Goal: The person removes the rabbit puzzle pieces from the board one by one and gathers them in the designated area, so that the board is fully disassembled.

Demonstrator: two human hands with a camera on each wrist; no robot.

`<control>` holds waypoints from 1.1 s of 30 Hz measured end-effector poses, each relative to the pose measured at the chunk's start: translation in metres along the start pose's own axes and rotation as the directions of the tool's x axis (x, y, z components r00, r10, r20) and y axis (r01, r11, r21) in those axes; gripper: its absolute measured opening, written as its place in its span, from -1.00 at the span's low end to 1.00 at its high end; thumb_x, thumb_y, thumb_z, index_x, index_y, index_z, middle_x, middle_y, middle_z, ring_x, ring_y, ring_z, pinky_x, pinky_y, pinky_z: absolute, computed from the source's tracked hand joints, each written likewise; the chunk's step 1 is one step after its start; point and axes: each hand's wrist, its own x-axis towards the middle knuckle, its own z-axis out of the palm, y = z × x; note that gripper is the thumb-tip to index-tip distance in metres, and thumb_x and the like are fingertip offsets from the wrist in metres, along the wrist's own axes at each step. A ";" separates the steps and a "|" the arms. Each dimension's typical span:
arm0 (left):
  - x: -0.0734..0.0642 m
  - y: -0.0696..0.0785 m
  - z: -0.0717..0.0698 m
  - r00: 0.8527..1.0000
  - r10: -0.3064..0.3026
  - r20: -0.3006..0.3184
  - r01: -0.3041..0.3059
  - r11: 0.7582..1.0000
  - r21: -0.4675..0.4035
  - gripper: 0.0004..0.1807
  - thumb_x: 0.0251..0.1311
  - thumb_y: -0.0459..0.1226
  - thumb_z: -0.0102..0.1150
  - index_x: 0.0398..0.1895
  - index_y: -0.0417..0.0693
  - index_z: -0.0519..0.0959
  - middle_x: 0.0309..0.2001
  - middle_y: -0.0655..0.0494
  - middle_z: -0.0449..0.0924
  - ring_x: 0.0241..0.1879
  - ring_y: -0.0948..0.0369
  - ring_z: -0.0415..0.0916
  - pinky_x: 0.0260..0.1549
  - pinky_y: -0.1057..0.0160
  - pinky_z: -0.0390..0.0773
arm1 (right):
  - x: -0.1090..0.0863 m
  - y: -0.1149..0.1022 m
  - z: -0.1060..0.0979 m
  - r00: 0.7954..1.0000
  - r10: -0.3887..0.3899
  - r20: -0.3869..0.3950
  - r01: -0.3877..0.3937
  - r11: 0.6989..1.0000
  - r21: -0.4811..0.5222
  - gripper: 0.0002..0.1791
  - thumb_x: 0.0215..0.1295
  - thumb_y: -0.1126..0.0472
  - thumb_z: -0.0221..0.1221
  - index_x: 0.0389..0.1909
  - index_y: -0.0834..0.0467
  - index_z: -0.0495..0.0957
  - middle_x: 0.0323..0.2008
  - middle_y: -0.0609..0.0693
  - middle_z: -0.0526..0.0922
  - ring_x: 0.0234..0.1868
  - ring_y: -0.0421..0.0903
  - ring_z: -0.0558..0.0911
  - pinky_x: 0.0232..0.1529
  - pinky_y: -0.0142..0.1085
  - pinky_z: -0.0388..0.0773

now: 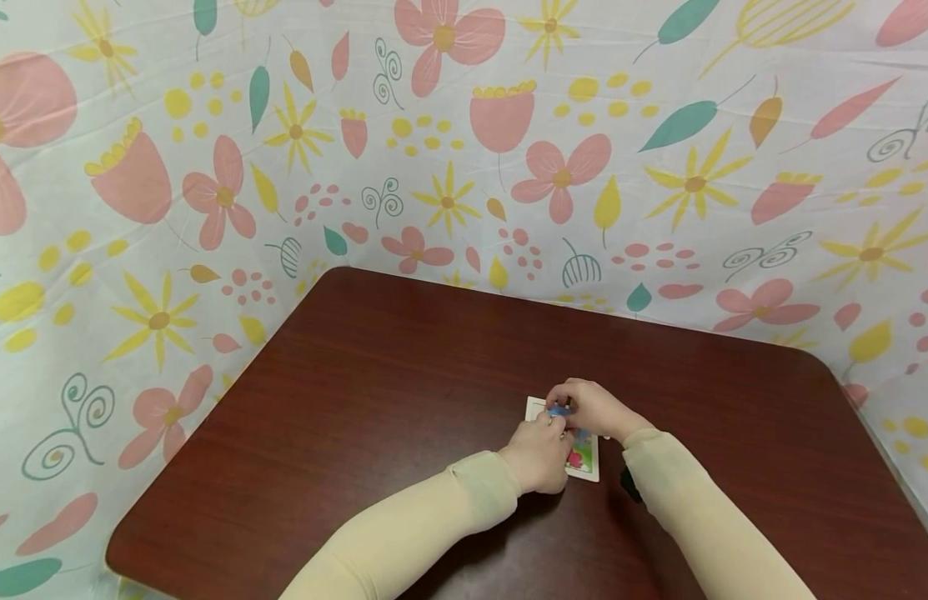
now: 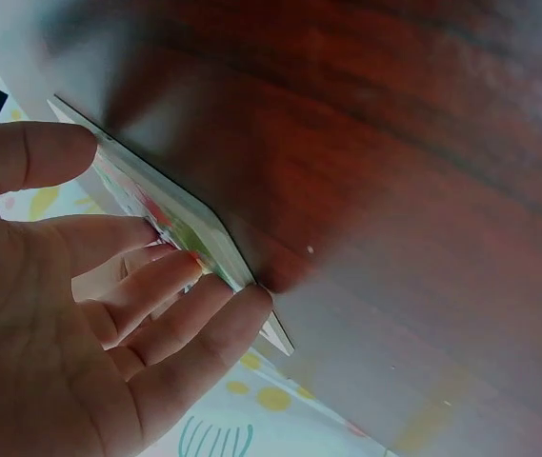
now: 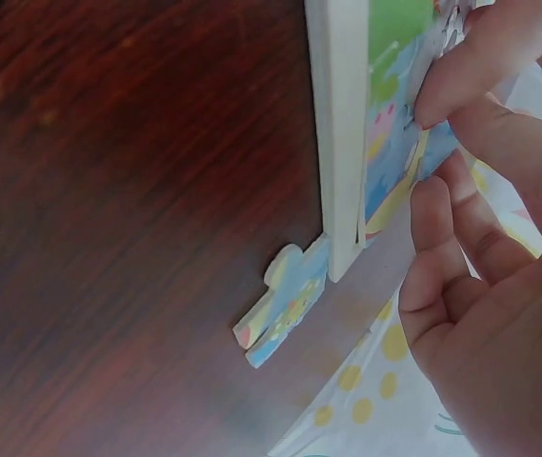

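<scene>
A small jigsaw puzzle board (image 1: 584,476) with a pale raised frame and a bright picture lies on the table, partly hidden under both hands. My left hand (image 1: 537,454) rests on its near left side; in the left wrist view the thumb and fingertips touch the frame (image 2: 215,238) and the picture, fingers loosely extended. From the far right, my right hand (image 1: 594,408) pinches a blue puzzle piece (image 1: 559,411) over the picture. The right wrist view has this piece (image 3: 437,157) between thumb and fingers, low at the picture's surface. A loose puzzle piece (image 3: 290,300) lies beside the frame's corner.
The dark reddish-brown table (image 1: 403,367) has rounded corners and extends around the board. A flower-patterned cloth (image 1: 464,167) hangs behind it and along the left side. Something black (image 1: 630,483) shows below the right wrist.
</scene>
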 end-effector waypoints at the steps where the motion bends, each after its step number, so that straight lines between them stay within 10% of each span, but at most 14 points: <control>1: 0.001 0.000 0.000 1.000 -0.001 0.003 0.001 1.000 -0.005 -0.42 0.15 0.06 0.07 0.29 0.27 0.38 0.12 0.27 0.34 0.12 0.25 0.26 -0.12 0.30 0.48 | 0.000 0.000 0.000 1.000 -0.002 -0.001 0.002 1.000 -0.001 -0.78 0.06 0.35 0.33 -0.25 0.07 0.62 -0.33 -0.02 0.52 -0.34 -0.08 0.43 -0.28 -0.23 0.43; 33: 0.003 -0.001 -0.002 1.000 0.011 -0.011 -0.011 1.000 0.019 -0.38 0.11 0.09 0.11 0.29 0.28 0.38 0.06 0.29 0.35 0.03 0.25 0.29 -0.19 0.28 0.47 | -0.003 0.011 0.005 0.996 0.046 -0.081 -0.034 0.988 0.148 -0.80 0.20 0.47 0.15 -0.27 0.16 0.66 -0.33 -0.04 0.65 -0.36 -0.17 0.52 -0.23 -0.21 0.52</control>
